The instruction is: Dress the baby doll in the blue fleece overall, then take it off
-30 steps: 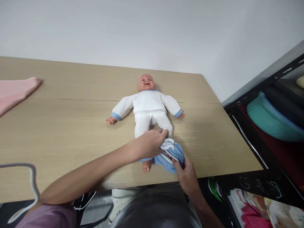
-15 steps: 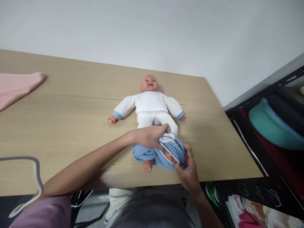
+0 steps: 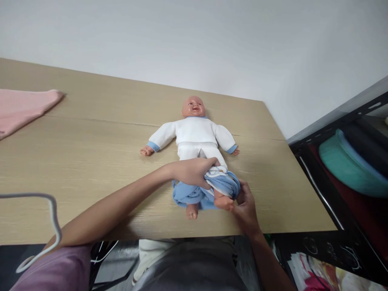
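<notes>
A baby doll point(image 3: 195, 135) in a white suit lies face up on the wooden table point(image 3: 91, 161), head toward the wall. Bunched light blue trousers point(image 3: 194, 193) sit around its lower legs, with both bare feet poking out near the table's front edge. My left hand point(image 3: 194, 171) is closed on the top of the bunched cloth over the doll's knees. My right hand point(image 3: 246, 204) grips the right side of the blue trousers beside the doll's foot.
A pink cloth point(image 3: 24, 109) lies at the table's far left. A white clothes hanger point(image 3: 45, 226) hangs at the lower left. A black shelf with a teal basin point(image 3: 348, 161) stands right of the table. A white wall runs behind.
The blue trousers have moved up the doll's legs; the foot that was covered now sticks out. Both hands shifted slightly toward the doll's body.
</notes>
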A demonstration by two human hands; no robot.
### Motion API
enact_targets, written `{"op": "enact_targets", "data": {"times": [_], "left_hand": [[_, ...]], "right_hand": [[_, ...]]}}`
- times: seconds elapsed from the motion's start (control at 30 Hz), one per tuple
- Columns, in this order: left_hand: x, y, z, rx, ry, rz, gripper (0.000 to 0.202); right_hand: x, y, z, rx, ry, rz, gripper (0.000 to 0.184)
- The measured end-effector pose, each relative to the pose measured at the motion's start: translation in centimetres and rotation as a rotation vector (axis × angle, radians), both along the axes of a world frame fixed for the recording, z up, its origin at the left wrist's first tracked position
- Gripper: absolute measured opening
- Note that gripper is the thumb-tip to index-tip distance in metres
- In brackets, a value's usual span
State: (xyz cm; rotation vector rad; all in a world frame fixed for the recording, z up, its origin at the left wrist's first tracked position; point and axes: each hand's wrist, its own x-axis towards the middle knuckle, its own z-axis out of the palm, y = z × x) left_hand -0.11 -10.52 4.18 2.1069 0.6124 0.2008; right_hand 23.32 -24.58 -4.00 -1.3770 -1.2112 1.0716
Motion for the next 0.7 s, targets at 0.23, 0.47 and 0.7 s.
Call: {"op": "enact_targets", "data": {"times": [0.23, 0.47, 0.7], "left_hand": [[-0.4, 0.6, 0.6, 0.049, -0.034, -0.100, 0.022], [-0.6, -0.2, 1.6, 0.218, 0.164, -0.060, 0.049], [-5.3, -0.4, 3.9, 0.361, 0.326, 0.071, 0.046]], "right_hand": [[2.1, 2.2, 0.8, 0.089, -0.221, 0.187, 0.033], [4.8, 6.5, 5.8, 0.091, -0.548, 0.624, 0.036], [4.8, 10.2, 7.1, 0.085, -0.478, 0.748, 0.035]]}}
